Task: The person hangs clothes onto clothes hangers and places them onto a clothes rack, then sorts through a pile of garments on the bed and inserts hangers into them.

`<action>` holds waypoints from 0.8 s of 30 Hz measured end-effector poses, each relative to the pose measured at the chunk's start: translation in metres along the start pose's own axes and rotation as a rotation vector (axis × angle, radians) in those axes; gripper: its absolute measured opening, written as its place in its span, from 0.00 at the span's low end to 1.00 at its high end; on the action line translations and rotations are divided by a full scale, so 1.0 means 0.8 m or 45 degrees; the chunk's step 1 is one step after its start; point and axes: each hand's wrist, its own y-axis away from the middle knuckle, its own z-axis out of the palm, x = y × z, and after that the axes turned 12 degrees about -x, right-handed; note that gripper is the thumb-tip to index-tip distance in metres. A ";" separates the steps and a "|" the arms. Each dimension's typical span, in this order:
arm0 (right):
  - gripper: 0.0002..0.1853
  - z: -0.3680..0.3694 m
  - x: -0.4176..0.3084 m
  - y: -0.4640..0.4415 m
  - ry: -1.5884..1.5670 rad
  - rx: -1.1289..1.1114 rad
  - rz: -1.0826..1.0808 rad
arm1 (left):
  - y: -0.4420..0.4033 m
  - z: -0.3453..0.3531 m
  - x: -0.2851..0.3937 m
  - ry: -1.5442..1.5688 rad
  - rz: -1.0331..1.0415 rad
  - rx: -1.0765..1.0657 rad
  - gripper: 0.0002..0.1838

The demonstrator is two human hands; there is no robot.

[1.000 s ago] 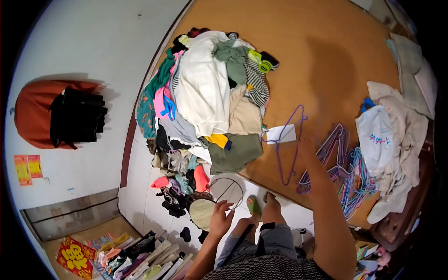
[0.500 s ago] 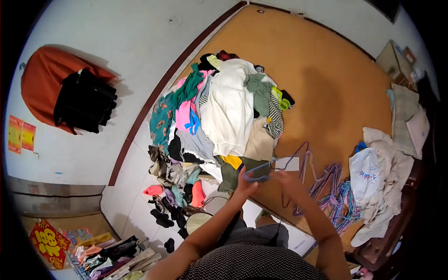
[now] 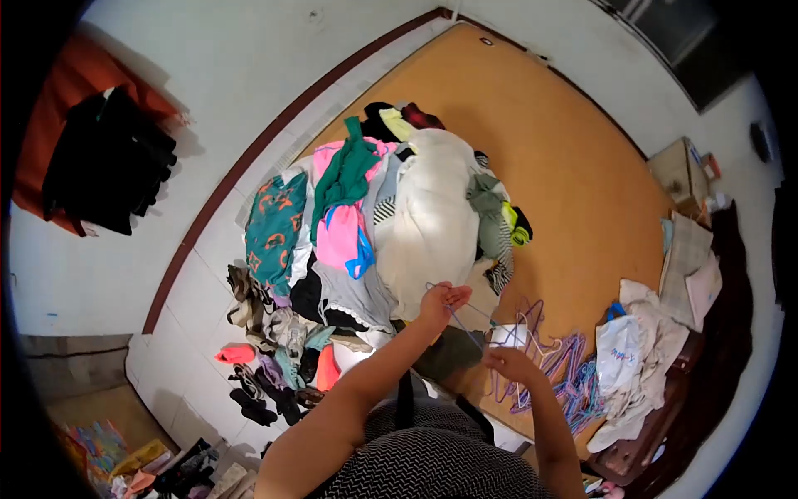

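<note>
A thin blue-purple clothes hanger [image 3: 475, 334] stretches between my two hands, low over the near edge of the clothes pile. My left hand [image 3: 442, 304] holds its far end near the hook, palm turned up, fingers partly extended. Closed around its other end is my right hand [image 3: 509, 364], close to a small white box [image 3: 509, 335]. Just beyond my left hand lies a large cream-white garment [image 3: 428, 208]. A dark olive garment [image 3: 453, 358] lies below the hanger.
Pink and green clothes [image 3: 342, 237] lie left in the pile. Many tangled hangers [image 3: 573, 374] lie at right, beside a white plastic bag [image 3: 618, 353] and beige cloth [image 3: 644, 333]. Socks and shoes [image 3: 274, 391] are on the tiled floor. A cardboard box [image 3: 680, 170] stands far right.
My left hand has moved forward over the white garment with the hanger; my right hand has come lower, still on it. The camera view has shifted, bringing the pile nearer.
</note>
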 end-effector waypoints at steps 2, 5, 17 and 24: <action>0.21 0.015 -0.005 -0.012 -0.487 -0.168 -0.143 | -0.004 0.005 0.061 -0.142 -0.253 -0.166 0.20; 0.21 0.021 -0.047 -0.009 -0.823 0.247 -0.293 | -0.019 -0.019 0.186 -0.736 -0.618 -0.499 0.29; 0.12 0.089 -0.041 -0.040 -1.111 0.431 0.208 | -0.047 -0.269 0.494 -3.014 0.231 1.797 0.58; 0.09 0.097 -0.029 -0.054 -1.298 0.272 0.328 | -0.077 -0.380 0.492 -2.425 -0.179 1.632 0.30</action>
